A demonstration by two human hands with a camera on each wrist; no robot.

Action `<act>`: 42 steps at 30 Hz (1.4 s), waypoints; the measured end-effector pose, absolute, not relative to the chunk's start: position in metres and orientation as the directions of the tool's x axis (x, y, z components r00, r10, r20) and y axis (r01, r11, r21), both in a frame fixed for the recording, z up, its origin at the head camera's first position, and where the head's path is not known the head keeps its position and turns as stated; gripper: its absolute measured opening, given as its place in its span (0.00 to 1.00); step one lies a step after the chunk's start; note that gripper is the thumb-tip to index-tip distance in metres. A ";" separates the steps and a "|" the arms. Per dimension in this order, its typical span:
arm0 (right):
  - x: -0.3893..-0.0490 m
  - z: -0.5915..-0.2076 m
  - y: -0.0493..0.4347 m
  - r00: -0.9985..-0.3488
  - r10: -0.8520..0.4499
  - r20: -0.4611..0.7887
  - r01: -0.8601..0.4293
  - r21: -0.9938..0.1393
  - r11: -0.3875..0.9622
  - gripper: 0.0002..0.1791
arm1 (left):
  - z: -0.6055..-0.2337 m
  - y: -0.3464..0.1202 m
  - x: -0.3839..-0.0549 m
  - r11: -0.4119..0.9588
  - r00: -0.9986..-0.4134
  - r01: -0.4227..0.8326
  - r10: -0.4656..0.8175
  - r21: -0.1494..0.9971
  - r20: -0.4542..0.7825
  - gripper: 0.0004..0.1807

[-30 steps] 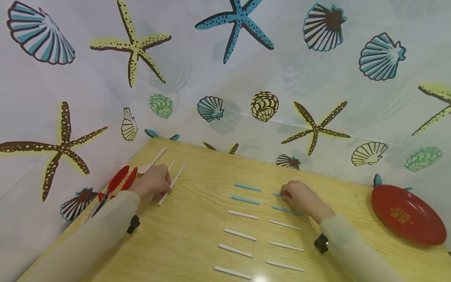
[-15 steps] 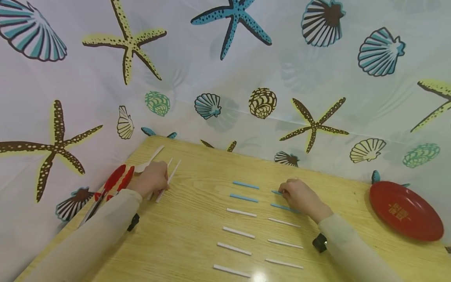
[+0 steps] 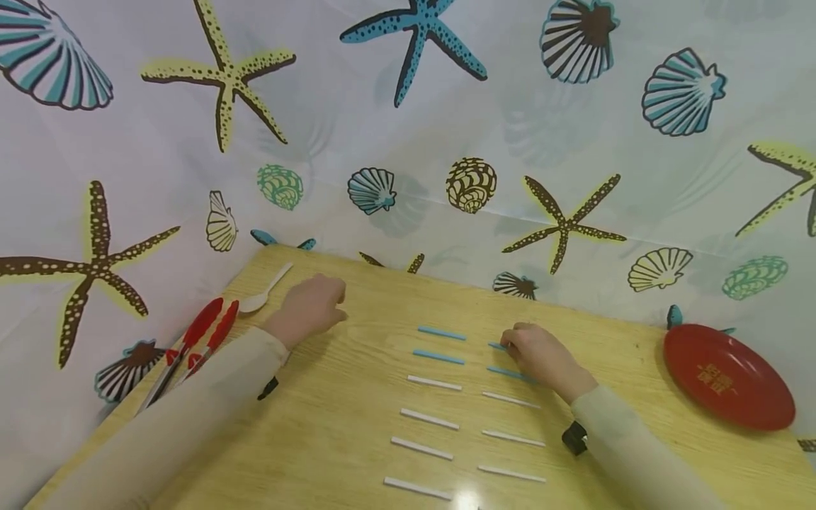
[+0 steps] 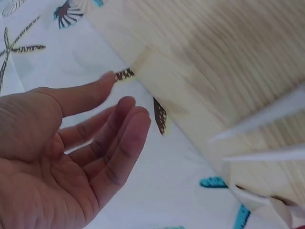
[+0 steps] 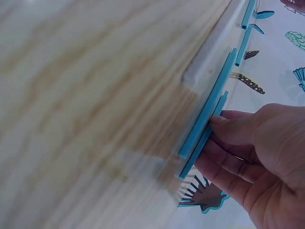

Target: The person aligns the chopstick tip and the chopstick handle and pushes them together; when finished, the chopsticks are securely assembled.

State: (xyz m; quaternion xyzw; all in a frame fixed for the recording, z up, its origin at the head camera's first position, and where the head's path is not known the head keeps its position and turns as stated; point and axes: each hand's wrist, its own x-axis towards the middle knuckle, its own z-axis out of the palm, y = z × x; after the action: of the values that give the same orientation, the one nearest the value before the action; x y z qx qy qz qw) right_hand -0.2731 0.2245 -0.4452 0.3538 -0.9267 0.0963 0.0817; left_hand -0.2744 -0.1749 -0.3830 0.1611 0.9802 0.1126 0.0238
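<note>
While the person's right hand (image 3: 548, 358) pinches one blue stick (image 5: 194, 153) at the back of the counter (image 3: 357, 397), the left hand (image 3: 311, 306) holds nothing, its grip apart. The pinched stick is right between thumb and fingers. It is long from side to side, and points at the back blue stick on the left (image 3: 442, 333), with a gap between. I can't tell if it is lifted. Another blue stick (image 5: 208, 104) is just beside it, on the person's side, and could get bumped. White sticks (image 3: 430, 418) lie in rows closer to the person. Two blurry white sticks (image 4: 269, 113) show near the left hand, apart from its fingers. A white spoon (image 3: 253, 303) and red tongs (image 3: 202, 322) lie on the left; a red plate (image 3: 729, 375) sits well to the right.
</note>
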 end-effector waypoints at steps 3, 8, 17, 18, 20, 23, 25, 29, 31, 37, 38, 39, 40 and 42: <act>-0.273 -0.444 0.223 -0.725 -0.646 0.240 -0.681 -0.107 0.724 0.06 | -0.381 -0.153 -0.282 0.894 -0.915 0.387 0.402 0.226 -0.024 0.13; -0.274 -0.444 0.222 -0.701 -0.662 0.266 -0.701 -0.084 0.709 0.07 | -0.381 -0.116 -0.294 0.756 -0.809 0.545 0.588 0.363 -0.010 0.13; -0.271 -0.446 0.227 -0.692 -0.662 0.288 -0.701 -0.051 0.711 0.08 | -0.400 -0.051 -0.308 0.673 -0.698 0.670 0.715 0.313 -0.044 0.14; -0.271 -0.446 0.227 -0.689 -0.665 0.289 -0.705 -0.050 0.708 0.08 | -0.403 -0.047 -0.309 0.676 -0.694 0.680 0.718 0.284 -0.049 0.14; -0.271 -0.447 0.226 -0.684 -0.670 0.288 -0.709 -0.047 0.704 0.08 | -0.409 -0.041 -0.313 0.684 -0.692 0.692 0.719 0.230 -0.058 0.15; -0.271 -0.448 0.223 -0.683 -0.674 0.282 -0.708 -0.030 0.705 0.08 | -0.415 -0.036 -0.316 0.700 -0.701 0.690 0.710 0.183 -0.075 0.17; -0.271 -0.448 0.223 -0.684 -0.674 0.279 -0.705 -0.017 0.709 0.08 | -0.419 -0.034 -0.317 0.705 -0.704 0.686 0.706 0.181 -0.082 0.16; -0.272 -0.445 0.221 -0.680 -0.676 0.283 -0.706 -0.004 0.708 0.08 | -0.424 -0.034 -0.317 0.705 -0.706 0.687 0.705 0.176 -0.068 0.12; -0.272 -0.444 0.221 -0.682 -0.674 0.283 -0.703 -0.004 0.711 0.08 | -0.426 -0.034 -0.316 0.709 -0.711 0.688 0.701 0.154 -0.052 0.11; -0.271 -0.445 0.219 -0.690 -0.668 0.278 -0.694 0.005 0.720 0.08 | -0.428 -0.029 -0.312 0.719 -0.719 0.689 0.694 0.095 -0.036 0.11; -0.269 -0.446 0.219 -0.688 -0.668 0.285 -0.695 0.006 0.719 0.08 | -0.429 -0.028 -0.311 0.721 -0.720 0.688 0.693 0.086 -0.038 0.11; -0.268 -0.447 0.219 -0.686 -0.666 0.294 -0.695 0.006 0.719 0.08 | -0.429 -0.027 -0.311 0.722 -0.721 0.688 0.691 0.071 -0.039 0.11; -0.267 -0.448 0.219 -0.684 -0.664 0.302 -0.694 0.008 0.720 0.08 | -0.430 -0.026 -0.311 0.725 -0.724 0.686 0.688 0.056 -0.042 0.11; -0.266 -0.449 0.218 -0.686 -0.658 0.311 -0.689 0.014 0.725 0.09 | -0.430 -0.025 -0.311 0.732 -0.731 0.681 0.681 0.024 -0.046 0.10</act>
State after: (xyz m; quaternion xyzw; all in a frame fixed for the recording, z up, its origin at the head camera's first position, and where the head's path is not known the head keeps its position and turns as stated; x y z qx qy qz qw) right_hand -0.2665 0.2180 -0.4490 0.3672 -0.9167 0.0519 0.1487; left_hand -0.3106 -0.0247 -0.4304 0.3661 0.9302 0.0030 0.0256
